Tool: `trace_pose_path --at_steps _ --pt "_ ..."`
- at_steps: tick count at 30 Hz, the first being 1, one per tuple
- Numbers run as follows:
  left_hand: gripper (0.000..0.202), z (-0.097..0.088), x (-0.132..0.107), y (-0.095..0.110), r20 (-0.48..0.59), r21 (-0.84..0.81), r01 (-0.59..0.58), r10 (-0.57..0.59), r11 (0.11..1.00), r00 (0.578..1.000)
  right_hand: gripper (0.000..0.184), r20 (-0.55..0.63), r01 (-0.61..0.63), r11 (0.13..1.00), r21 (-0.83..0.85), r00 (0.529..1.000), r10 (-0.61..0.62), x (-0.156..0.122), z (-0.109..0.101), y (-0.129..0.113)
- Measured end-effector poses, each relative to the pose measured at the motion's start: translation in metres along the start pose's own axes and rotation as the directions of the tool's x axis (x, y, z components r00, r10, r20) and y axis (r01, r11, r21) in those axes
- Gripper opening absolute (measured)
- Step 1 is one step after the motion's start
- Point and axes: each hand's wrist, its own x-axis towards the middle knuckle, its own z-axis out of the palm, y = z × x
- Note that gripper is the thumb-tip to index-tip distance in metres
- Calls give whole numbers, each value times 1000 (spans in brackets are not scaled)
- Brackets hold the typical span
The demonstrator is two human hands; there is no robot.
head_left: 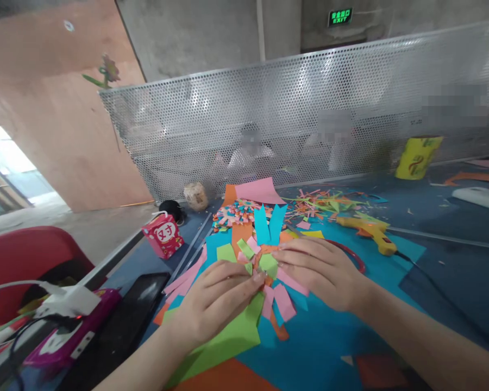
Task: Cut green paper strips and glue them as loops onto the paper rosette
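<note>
Green paper lies between palm-down left hand and right hand, both grips unclear.

Legible markings comprise "安全出口" above "EXIT" in green on the illuminated emergency-exit sign and "又寸" on the red carton; print on the yellow canister is too blurred to read.

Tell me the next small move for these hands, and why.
Probably press the light-green piece gently into place: fingertips of the left hand and right hand are close around it, coloured strips spread out beneath them, and the glue gun lies aside.
</note>
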Motion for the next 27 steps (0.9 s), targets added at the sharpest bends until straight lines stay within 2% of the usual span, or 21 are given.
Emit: trace_pose_path --at_steps 4,7,11,16,22,25,27 --pt "47 1 -1 -1 -10 36 -31 31 999 999 19 -4 -26 998 54 1000 26 -1 2 1" --pt "45 3 -2 -2 6 46 -30 30 999 1000 19 3 -31 996 85 1000 31 -3 4 1" --pt "44 1 -1 -2 -35 63 -44 46 997 998 19 25 -68 989 132 998 65 -7 7 2" --pt "32 -11 12 4 83 71 -197 191 978 978 18 47 -51 981 189 998 43 -8 9 2" --pt "18 -17 28 12 72 120 -336 329 934 942 19 54 -73 974 215 997 63 -6 8 1" --pt "17 -16 24 10 85 103 -345 337 933 938 18 55 -77 976 205 996 67 -7 9 1" --pt "22 -12 17 7 82 103 -301 294 948 952 18 49 -73 980 184 997 65 -7 10 2"
